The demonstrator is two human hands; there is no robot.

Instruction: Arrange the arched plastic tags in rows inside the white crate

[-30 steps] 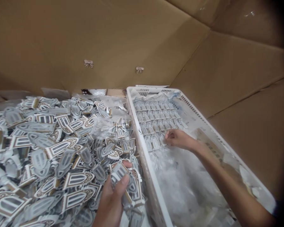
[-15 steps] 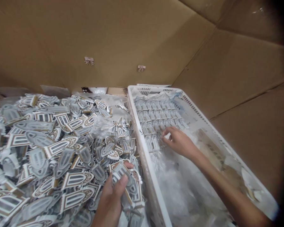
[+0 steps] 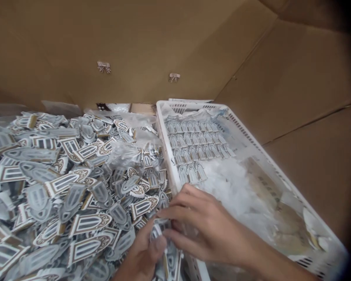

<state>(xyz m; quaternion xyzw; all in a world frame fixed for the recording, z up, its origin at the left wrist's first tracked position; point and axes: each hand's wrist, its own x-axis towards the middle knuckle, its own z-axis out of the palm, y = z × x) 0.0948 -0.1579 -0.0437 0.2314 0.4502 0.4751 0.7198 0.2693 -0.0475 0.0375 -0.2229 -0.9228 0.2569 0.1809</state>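
My left hand (image 3: pixel 142 249) is closed around a few small arched window-shaped pieces (image 3: pixel 156 233), grey on the side that shows, with the thumb pressed on top. My right hand (image 3: pixel 204 220) has come over it, thumb and fingers pinching at the upper piece; its fingertips are partly hidden. Beside both hands spreads a heap of the same pieces (image 3: pixel 90 224), some showing white fronts with gold-brown scrollwork, others grey backs. In the white plastic crate (image 3: pixel 170 158), arched pieces (image 3: pixel 190 154) lie grey side up in neat rows; the nearest row is short, with three pieces.
Crumpled clear plastic (image 3: pixel 225 177) lines the crate, with a brown patch (image 3: pixel 260 183) showing on the right. A plastic bag (image 3: pixel 124 154) lies on the heap. Cardboard walls (image 3: pixel 134 35) rise behind and to the right, with two small checked bows (image 3: pixel 174 77) on the back one.
My right hand has drawn back from the crate to the pieces in my left hand. The nearest row now shows a third piece where its fingers were. The view has shifted slightly.
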